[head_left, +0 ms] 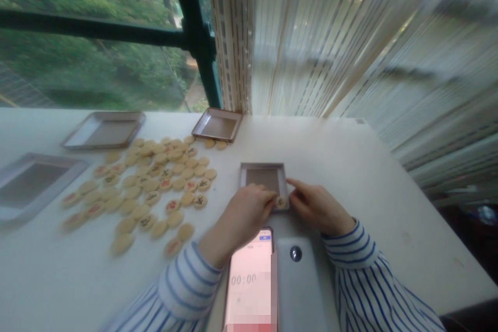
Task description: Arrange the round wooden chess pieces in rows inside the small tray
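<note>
My left hand (246, 213) reaches over the near side of a small shallow tray (263, 165). Its thumb and fingertips are closed on a round wooden Chinese chess piece (280, 202) with a black character, at the tray's near right corner. Against the tray's right wall lies my right hand (321, 209), its index finger stretched along the outside and no piece visible in it. The left hand covers part of the tray floor. Left of the hands, many similar pieces (151, 185) are scattered, some face down, some showing red or black characters.
Another tray (235, 133) stands at the back middle with two pieces before it. Two larger trays, one back left (134, 137) and one far left (73, 170), flank the pieces. A phone with a lit screen (249, 282) and a white device (299, 290) lie nearest me. Beyond are window and curtain.
</note>
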Demonstrator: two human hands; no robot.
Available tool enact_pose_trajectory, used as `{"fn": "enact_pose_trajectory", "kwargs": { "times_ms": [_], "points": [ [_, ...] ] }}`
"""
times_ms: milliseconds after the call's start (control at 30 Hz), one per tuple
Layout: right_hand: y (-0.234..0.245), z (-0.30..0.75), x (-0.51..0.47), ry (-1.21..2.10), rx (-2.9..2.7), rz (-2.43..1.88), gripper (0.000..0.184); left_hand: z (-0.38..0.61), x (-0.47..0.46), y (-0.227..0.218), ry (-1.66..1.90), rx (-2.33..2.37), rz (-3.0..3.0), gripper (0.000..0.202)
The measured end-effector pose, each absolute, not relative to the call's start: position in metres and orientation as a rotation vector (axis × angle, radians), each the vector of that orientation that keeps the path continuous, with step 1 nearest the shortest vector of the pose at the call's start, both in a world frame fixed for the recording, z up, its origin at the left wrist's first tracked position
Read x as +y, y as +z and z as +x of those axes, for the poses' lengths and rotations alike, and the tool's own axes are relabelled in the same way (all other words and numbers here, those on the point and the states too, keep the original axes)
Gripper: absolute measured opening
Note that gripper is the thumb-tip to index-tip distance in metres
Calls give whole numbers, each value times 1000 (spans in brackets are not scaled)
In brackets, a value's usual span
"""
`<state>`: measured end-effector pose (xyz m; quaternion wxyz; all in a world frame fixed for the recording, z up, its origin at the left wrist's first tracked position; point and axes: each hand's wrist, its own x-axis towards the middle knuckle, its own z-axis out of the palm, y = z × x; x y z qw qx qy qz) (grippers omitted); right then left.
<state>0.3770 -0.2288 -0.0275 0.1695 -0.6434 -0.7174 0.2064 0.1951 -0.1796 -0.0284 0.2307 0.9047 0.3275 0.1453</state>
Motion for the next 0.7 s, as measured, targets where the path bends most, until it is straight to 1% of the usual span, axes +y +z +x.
{"fn": "enact_pose_trajectory", "kwargs": {
  "times_ms": [700],
  "points": [
    [-28,376,-229,641,-2033,-1793,46,200,-177,-33,365,891,2420,29]
  ]
}}
